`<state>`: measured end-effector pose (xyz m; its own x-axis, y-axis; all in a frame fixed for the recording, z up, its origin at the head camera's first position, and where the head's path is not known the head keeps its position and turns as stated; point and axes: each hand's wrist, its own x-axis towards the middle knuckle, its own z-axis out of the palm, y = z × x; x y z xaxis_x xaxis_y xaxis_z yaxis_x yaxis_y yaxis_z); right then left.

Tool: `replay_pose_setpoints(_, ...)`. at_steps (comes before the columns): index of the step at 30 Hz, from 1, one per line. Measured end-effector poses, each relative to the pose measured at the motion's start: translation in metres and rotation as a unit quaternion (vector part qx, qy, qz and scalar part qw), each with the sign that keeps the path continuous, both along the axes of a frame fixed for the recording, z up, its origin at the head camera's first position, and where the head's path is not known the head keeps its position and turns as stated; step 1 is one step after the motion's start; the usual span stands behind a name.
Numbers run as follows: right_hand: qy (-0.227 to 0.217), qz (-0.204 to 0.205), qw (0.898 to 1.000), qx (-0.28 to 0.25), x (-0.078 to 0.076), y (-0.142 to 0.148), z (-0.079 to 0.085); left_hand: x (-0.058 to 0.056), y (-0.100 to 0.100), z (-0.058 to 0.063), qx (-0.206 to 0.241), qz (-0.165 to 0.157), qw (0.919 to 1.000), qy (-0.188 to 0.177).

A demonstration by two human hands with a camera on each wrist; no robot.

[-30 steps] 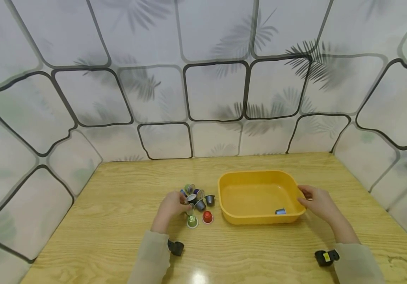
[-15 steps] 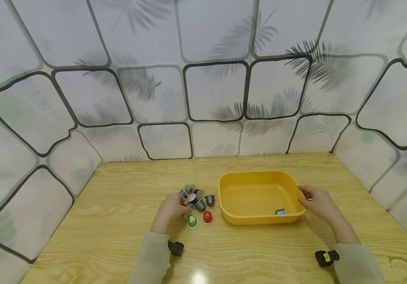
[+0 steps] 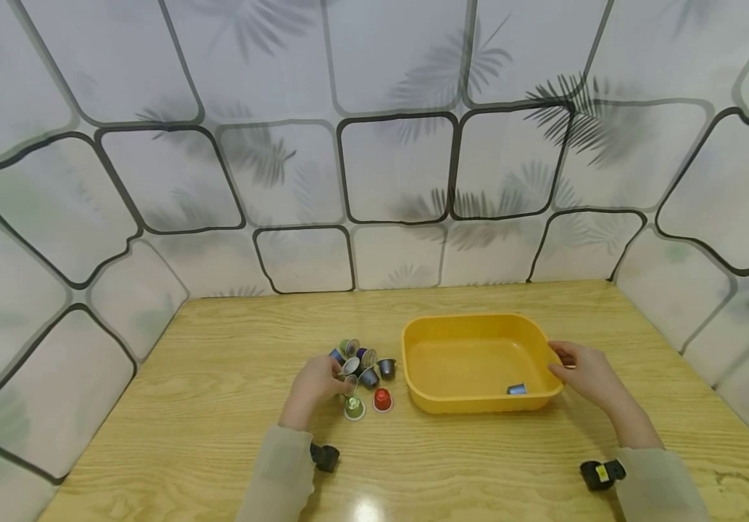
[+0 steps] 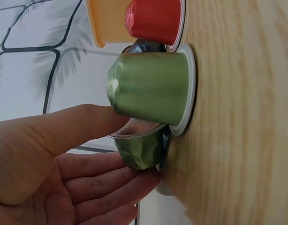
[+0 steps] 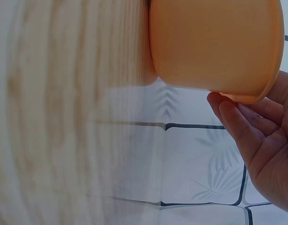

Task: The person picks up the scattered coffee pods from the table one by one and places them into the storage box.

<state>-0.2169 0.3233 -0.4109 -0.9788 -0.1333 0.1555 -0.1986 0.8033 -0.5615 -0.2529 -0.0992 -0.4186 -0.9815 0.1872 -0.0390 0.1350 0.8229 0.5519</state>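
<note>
My left hand is at the pile of coffee capsules on the table. Its thumb and fingers pinch a dented green coffee capsule, lid turned up, partly hidden behind a second green capsule. That second one stands lid-down on the wood, close to a red capsule. Several dark capsules lie just beyond the fingers. At the right, my right hand holds the rim of a yellow plastic bin, thumb and fingers at its right end. One blue capsule lies inside the bin.
The wooden table reaches back to a patterned wall covering, which also rises on both sides. The bin stands just right of the capsule pile.
A dark capsule with a pale lid beside my left fingers has shifted and tilted slightly. The left hand has dropped a little since the first frame; my right hand and the bin stay put.
</note>
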Motion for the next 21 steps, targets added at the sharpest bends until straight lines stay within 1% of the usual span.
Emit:
replay_pose_setpoints(8, 0.002, -0.001, 1.0, -0.002, 0.001, -0.0011, -0.0005, 0.0008, 0.0007, 0.0, -0.011, -0.001, 0.9999, 0.006)
replay_pose_setpoints(17, 0.002, -0.001, 1.0, -0.002, 0.0016, -0.0016, 0.0004, -0.0012, -0.002, -0.0026, -0.002, 0.006, 1.0, 0.002)
replay_pose_setpoints(21, 0.003, -0.001, 1.0, -0.005, 0.0019, -0.0019, 0.0006, -0.0018, -0.0033, -0.0017, 0.004, 0.009, 1.0, 0.0)
